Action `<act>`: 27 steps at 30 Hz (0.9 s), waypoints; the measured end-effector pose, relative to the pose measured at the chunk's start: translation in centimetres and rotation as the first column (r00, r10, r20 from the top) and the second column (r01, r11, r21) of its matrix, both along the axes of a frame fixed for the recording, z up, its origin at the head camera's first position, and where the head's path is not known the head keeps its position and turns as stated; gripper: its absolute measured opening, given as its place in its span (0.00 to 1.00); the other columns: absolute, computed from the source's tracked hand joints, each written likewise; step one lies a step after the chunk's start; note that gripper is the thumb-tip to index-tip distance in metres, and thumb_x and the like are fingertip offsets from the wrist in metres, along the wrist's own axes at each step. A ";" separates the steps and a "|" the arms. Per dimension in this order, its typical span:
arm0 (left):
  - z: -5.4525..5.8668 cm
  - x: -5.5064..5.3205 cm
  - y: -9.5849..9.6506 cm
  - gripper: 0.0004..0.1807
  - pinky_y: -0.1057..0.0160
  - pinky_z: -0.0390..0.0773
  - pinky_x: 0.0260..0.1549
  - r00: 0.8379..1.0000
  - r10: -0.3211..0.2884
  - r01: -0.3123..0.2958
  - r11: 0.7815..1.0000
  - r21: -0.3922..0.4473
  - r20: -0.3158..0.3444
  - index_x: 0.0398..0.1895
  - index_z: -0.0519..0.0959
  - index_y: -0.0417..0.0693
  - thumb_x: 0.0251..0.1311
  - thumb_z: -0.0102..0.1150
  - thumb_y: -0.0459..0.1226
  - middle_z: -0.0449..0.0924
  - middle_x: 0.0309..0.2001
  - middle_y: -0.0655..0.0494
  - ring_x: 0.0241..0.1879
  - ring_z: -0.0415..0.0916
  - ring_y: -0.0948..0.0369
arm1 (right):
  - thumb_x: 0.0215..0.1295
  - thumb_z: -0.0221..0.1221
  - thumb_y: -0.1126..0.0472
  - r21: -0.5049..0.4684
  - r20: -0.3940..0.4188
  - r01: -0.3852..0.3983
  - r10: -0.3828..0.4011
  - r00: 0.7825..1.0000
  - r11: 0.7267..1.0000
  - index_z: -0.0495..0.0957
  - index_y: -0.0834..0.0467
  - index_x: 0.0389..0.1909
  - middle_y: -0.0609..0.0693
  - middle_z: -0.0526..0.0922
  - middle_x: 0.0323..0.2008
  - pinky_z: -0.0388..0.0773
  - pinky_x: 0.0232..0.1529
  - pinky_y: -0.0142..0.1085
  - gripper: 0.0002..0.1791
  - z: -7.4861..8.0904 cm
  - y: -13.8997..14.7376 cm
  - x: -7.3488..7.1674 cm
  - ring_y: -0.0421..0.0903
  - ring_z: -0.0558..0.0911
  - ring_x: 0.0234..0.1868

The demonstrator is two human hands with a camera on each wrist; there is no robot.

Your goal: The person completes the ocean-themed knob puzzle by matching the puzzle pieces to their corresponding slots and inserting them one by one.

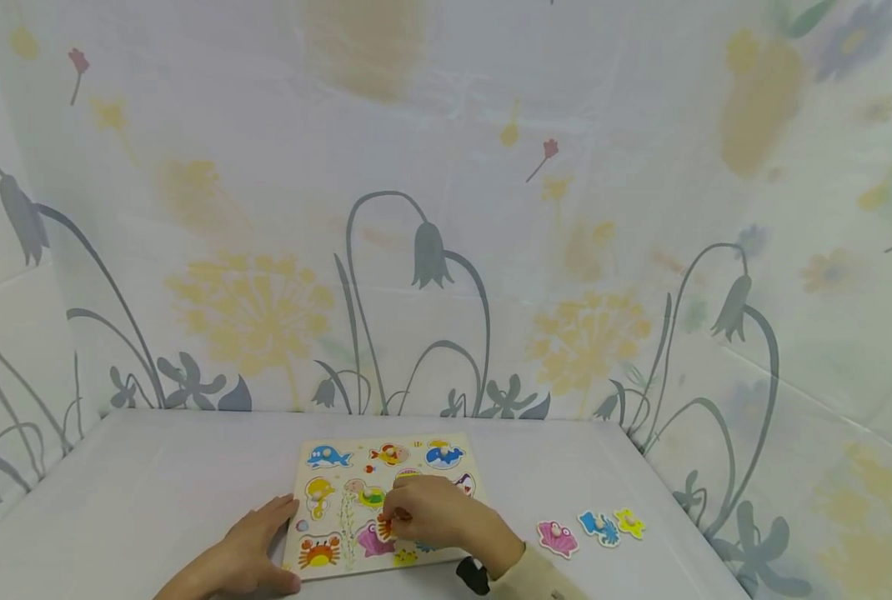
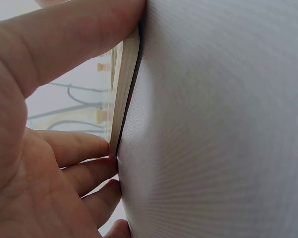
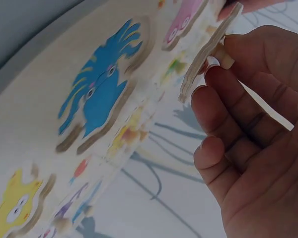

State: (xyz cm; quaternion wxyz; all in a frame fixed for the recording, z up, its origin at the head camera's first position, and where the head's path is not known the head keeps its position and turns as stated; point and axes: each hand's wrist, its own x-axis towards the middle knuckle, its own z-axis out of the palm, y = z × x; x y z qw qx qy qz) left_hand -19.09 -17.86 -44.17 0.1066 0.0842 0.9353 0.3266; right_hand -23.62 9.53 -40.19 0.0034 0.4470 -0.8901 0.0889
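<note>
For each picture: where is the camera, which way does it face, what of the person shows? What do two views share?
Head: on the head, facing forward and down at the puzzle board and backdrop; left hand, right hand and sleeve show.
Left wrist: on that wrist, facing along the tabletop to the board's edge; thumb and fingers show.
Right wrist: on that wrist, facing across the board to a held piece; right fingers show.
Head and right wrist share the held piece.

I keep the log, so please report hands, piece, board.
Right hand pinches orange piece by knob. Left hand touches puzzle board. Loose pieces aside, off board.
</note>
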 end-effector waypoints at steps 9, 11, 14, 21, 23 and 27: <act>-0.1 0.0 0.0 0.56 0.32 0.45 0.64 1.000 0.012 -0.012 1.000 0.016 0.019 0.64 0.66 0.31 0.26 0.81 0.46 0.58 0.67 0.30 0.67 0.49 0.32 | 0.61 0.64 0.59 -0.006 0.006 -0.042 0.042 0.999 0.999 0.85 0.47 0.36 0.33 0.71 0.26 0.65 0.26 0.19 0.05 -0.3 -2.0 0.0 0.29 0.67 0.26; 0.0 0.0 0.0 0.56 0.31 0.45 0.64 1.000 0.006 -0.006 1.000 0.022 0.013 0.64 0.66 0.30 0.26 0.81 0.46 0.58 0.67 0.30 0.67 0.49 0.32 | 0.61 0.64 0.58 -0.001 -0.002 -0.051 0.051 0.999 0.999 0.84 0.47 0.36 0.33 0.71 0.26 0.65 0.26 0.18 0.04 -0.2 -2.5 0.1 0.29 0.66 0.26; 0.0 0.1 -0.1 0.56 0.31 0.45 0.64 1.000 -0.005 0.005 1.000 0.031 0.001 0.63 0.66 0.30 0.27 0.81 0.45 0.58 0.67 0.30 0.67 0.49 0.32 | 0.61 0.63 0.58 0.007 -0.012 -0.059 0.059 0.998 0.998 0.84 0.46 0.35 0.33 0.70 0.25 0.64 0.26 0.18 0.04 -0.2 -3.2 0.3 0.29 0.66 0.26; 0.0 0.1 -0.1 0.55 0.30 0.48 0.63 1.000 -0.016 0.016 1.000 0.023 -0.005 0.63 0.66 0.30 0.28 0.80 0.45 0.59 0.66 0.30 0.66 0.50 0.31 | 0.61 0.63 0.58 0.023 0.002 -0.073 0.073 0.997 0.997 0.84 0.46 0.36 0.32 0.71 0.26 0.63 0.26 0.17 0.05 -0.2 -4.7 0.7 0.28 0.66 0.26; 0.0 0.1 -0.1 0.55 0.30 0.48 0.63 1.000 -0.016 0.016 1.000 0.018 0.002 0.64 0.66 0.31 0.29 0.80 0.46 0.59 0.67 0.30 0.66 0.50 0.31 | 0.61 0.63 0.58 0.031 0.004 -0.079 0.079 0.997 0.996 0.84 0.45 0.37 0.32 0.71 0.27 0.63 0.26 0.17 0.05 -0.2 -5.1 0.7 0.28 0.66 0.27; 0.1 0.0 -0.2 0.55 0.31 0.47 0.63 1.000 -0.018 0.017 1.000 0.017 0.009 0.64 0.65 0.31 0.30 0.80 0.46 0.58 0.67 0.30 0.67 0.50 0.32 | 0.61 0.63 0.58 0.052 0.008 -0.080 0.079 0.997 0.995 0.84 0.44 0.37 0.32 0.70 0.26 0.63 0.27 0.17 0.06 -0.3 -6.0 0.8 0.28 0.66 0.27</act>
